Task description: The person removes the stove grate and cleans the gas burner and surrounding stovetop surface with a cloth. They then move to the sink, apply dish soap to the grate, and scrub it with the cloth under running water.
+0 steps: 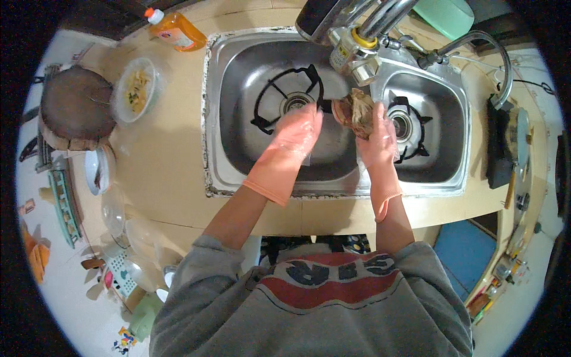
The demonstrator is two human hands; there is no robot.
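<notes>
Both my hands wear pink rubber gloves over the double stainless steel sink. My left hand (298,129) grips the edge of a black metal pan support (263,91) above the larger basin; part of the support is hidden behind my fingers. In my right hand (379,134) is a crumpled brown cloth or rag (360,114), raised near the divider between the basins, close to the end of a dark piece beside the pan support. A second black pan support (423,134) lies in the smaller basin around its drain.
A chrome faucet (366,73) juts over the divider. Orange dish soap (180,33) stands behind the sink's left corner. At left are a bowl of food (154,96) and a round wooden chopping block (78,105). A pale green basin (446,18) sits at the back right.
</notes>
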